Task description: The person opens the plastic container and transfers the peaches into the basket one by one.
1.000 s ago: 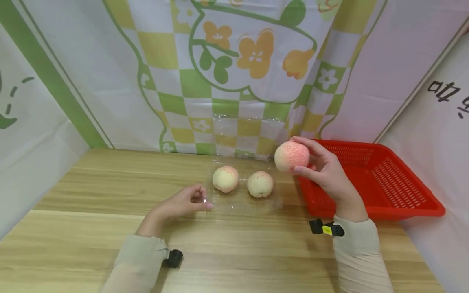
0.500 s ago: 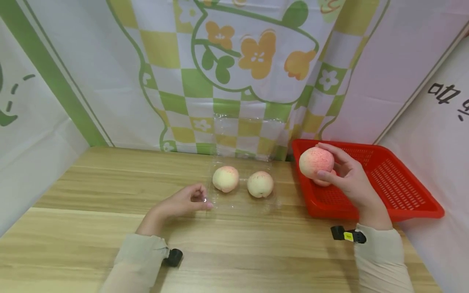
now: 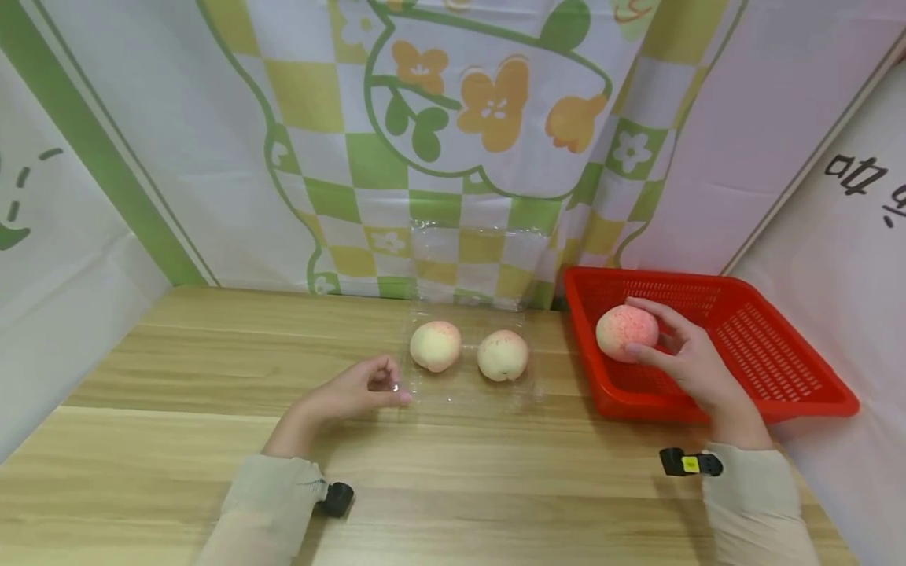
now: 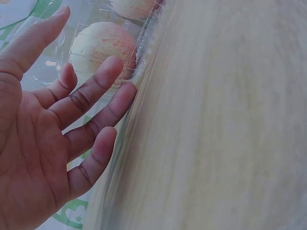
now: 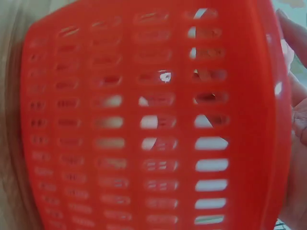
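In the head view, my right hand (image 3: 683, 354) holds a pink and cream peach (image 3: 627, 333) inside the left part of the red basket (image 3: 800, 365), thumb in front and fingers behind. The basket's slotted wall hides most of this grip in the right wrist view. My left hand (image 3: 350, 389) rests at the left edge of a clear plastic clamshell box (image 3: 467, 399), its fingers loosely bent and spread, as the left wrist view shows. Two paler peaches, one on the left (image 3: 435, 346) and one on the right (image 3: 502, 356), sit side by side in the box.
The box's clear lid (image 3: 481, 263) stands raised against the patterned curtain (image 3: 495, 157) at the back. A wooden table (image 3: 453, 487) carries everything. White side walls (image 3: 849, 259) close in left and right. The basket's rim rises beside my right hand.
My right hand has carried its peach right and down, from beside the box into the basket. A second peach seen below it half a second ago is now hidden. The left hand stays put.
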Available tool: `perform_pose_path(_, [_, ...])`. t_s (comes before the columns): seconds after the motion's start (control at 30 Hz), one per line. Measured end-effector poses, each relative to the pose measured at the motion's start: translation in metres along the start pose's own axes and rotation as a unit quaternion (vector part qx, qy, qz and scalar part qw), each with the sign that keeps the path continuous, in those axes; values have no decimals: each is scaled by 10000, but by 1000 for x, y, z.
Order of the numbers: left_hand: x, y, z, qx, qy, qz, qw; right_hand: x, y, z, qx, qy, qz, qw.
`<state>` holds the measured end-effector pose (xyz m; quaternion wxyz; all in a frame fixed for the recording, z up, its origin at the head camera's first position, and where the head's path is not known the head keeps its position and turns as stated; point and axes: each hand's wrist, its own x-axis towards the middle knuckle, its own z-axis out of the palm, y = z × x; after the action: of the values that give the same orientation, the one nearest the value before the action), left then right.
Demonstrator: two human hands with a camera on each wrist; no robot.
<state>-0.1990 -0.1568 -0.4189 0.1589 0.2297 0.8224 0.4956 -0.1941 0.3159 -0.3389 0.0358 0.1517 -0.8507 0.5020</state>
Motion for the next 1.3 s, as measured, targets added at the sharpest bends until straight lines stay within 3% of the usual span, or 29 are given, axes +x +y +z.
perform_pose_path(0.2, [-1,0,1,-130,-6,22,9999,3,12,-6,-204,-313,32,9993])
perform_pose_path(0.5, [0,-1,2,-116,-14,18,9999,11,20,-8,-354,-1067,505,9924])
perform_pose_path(0.67, [0,0,2,-66,-13,41,10000,15,24,-10,-770,-1275,495,9876])
perform_pose_path(1.07, [0,0,1,-12,24,-37,10000,21,25,-12,-2076,-1777,743,9591])
perform_pose_path(1.3, [0,0,0,-30,5,-41,10000,21,29,-11,-2282,-1895,741,9521])
